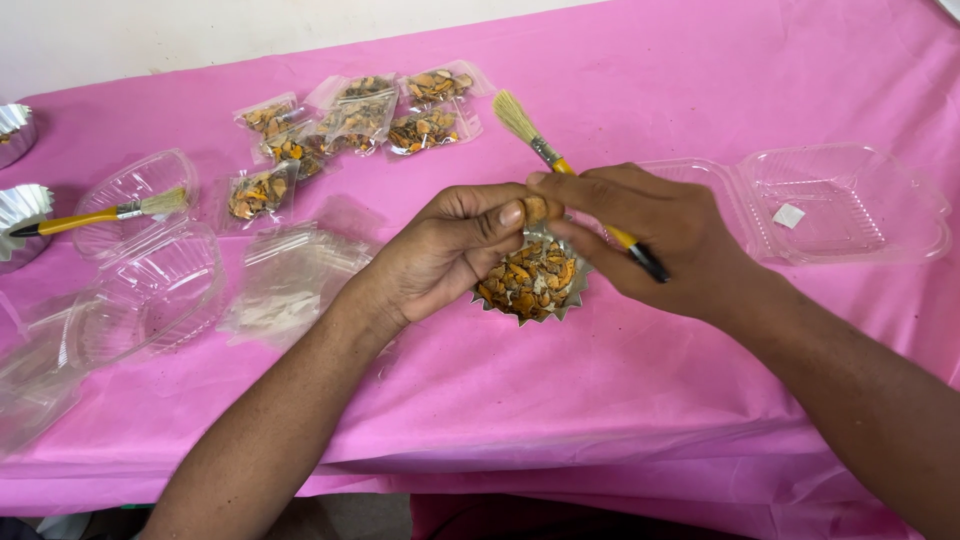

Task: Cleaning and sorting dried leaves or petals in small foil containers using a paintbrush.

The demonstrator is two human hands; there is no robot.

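My left hand (452, 245) pinches a small tan dried piece (536, 209) between thumb and fingers, just above a fluted foil cup (505, 303) filled with orange and brown dried slices (530, 280). My right hand (655, 235) holds a yellow-handled brush (545, 150), bristles pointing up and away, and its fingertips also touch the small piece. Both hands meet over the cup on the pink tablecloth (600, 400).
Several small clear bags of dried slices (360, 120) lie at the back. Empty clear bags (290, 275) and open plastic clamshell boxes (150, 270) sit at left with a second brush (105, 213). Another open clamshell (840, 200) is at right. Foil cups (20, 215) line the left edge.
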